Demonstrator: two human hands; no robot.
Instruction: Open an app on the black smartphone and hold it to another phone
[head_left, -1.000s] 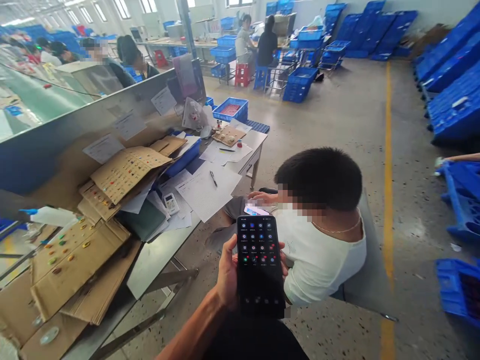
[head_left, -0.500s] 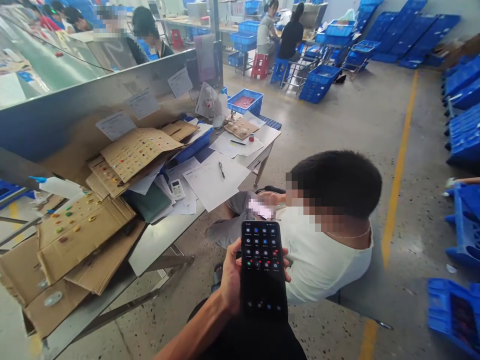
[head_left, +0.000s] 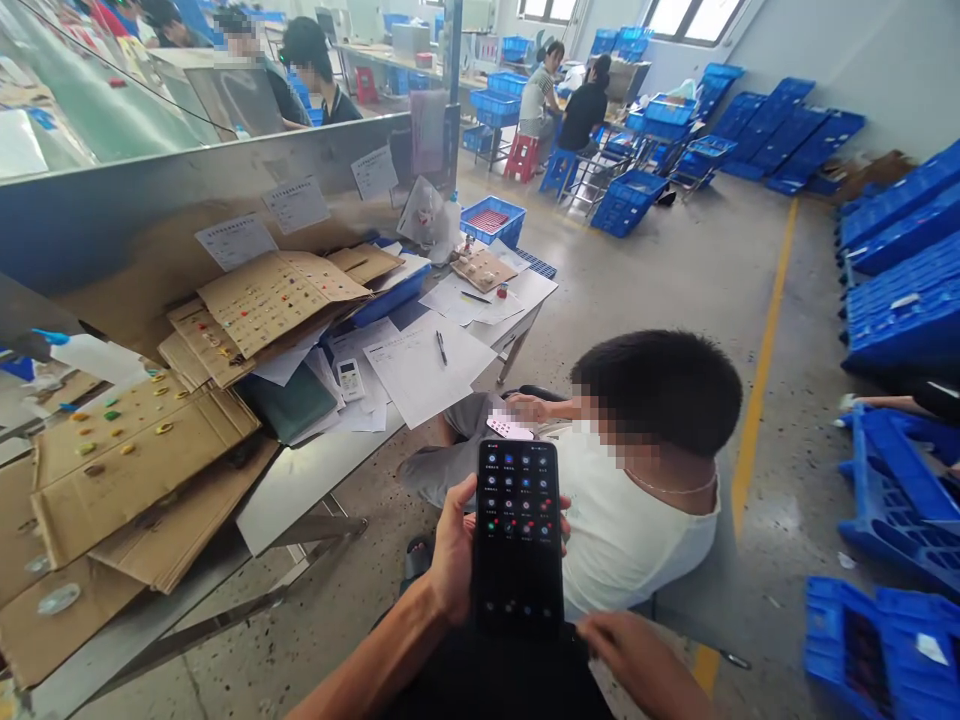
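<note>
Bare left forearm (head_left: 375, 665) and left hand (head_left: 454, 550), no sleeve, watch or glove in view. The right hand (head_left: 637, 660) is likewise bare, without rings. Black fabric clothing (head_left: 487, 680) covers the lap below both hands

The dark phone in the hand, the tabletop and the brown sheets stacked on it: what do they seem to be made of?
Dark phone in the left hand: glossy glass front, judging by its lit screen. Grey tabletop: likely bare metal, with a dull sheen. Brown sheets: matte corrugated cardboard, with rough cut edges.
</note>
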